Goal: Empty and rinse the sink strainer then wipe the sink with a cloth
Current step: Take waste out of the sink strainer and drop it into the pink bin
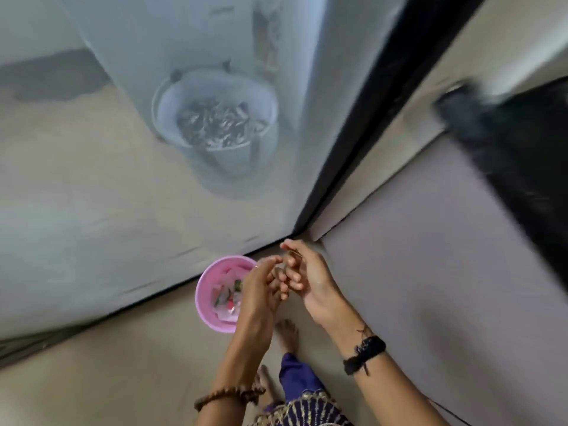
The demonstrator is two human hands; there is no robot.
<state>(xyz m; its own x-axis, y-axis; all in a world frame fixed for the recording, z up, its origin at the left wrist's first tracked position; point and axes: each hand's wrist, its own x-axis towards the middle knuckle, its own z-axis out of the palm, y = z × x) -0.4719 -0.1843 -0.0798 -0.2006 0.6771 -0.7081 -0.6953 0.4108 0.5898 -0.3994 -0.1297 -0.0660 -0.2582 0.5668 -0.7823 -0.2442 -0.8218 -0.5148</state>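
Observation:
I look down at the floor. My two hands meet just above a small pink bin [205, 305] that holds scraps of rubbish. My right hand [312, 282] pinches a small brownish round thing, apparently the sink strainer [290, 259], between thumb and fingers. My left hand [261, 292] is over the bin's right rim, its fingers curled against the strainer from the left. The picture is blurred, so the strainer's shape and contents are unclear. No sink or cloth is in view.
A mesh screen fills the left, with a white bucket [172, 96] of dark and light pieces behind it. A dark door frame [353, 142] runs diagonally down to the floor corner. A black slab [522, 167] juts in at upper right. My bare feet [287, 333] stand beside the bin.

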